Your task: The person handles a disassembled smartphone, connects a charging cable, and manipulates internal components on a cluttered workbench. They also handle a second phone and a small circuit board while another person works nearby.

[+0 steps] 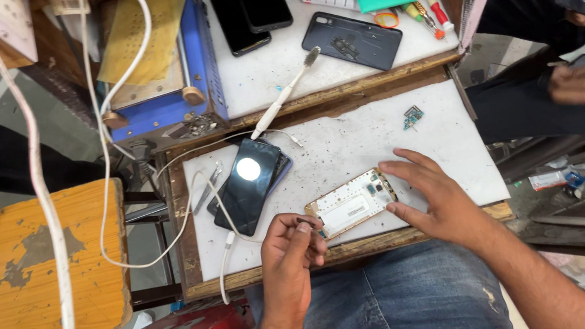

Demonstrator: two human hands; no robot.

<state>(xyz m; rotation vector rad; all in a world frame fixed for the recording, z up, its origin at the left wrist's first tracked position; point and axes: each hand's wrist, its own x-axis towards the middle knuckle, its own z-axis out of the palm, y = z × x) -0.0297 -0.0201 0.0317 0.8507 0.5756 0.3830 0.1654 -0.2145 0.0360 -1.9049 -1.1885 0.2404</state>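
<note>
A cramped repair stall, seen from above: white counter [383, 142] speckled with grit, framed in worn wood, denim lap just below its near edge.

Nearest, at the counter's front edge: left hand [287, 255], grip clenched around a small dark tool [308, 222], tip aimed at the opened phone [351, 203]. Just right of that tool, the phone itself, back cover off, pale inner frame up, lying flat on the counter. Long axis running from lower left to upper right, camera end toward the right hand [431, 197]. Left corner of the phone touching or nearly touching the tool tip; cannot tell which. Right hand spread and released, fingers resting on the phone's right end and on the counter beside it, pinning rather than grasping. Both hands about equally near, left at the lower end, right at the upper.

Left of the phone: a dark phone [248, 183] with a bright round reflection, tilted, a white cable [225, 257] trailing past it. Farther back from the phone: a small green circuit part [413, 117], then a white toothbrush [285, 95] crossing onto a higher shelf carrying a dark back cover [353, 40] and more phones. Far right: another person's hands holding a device.
</note>
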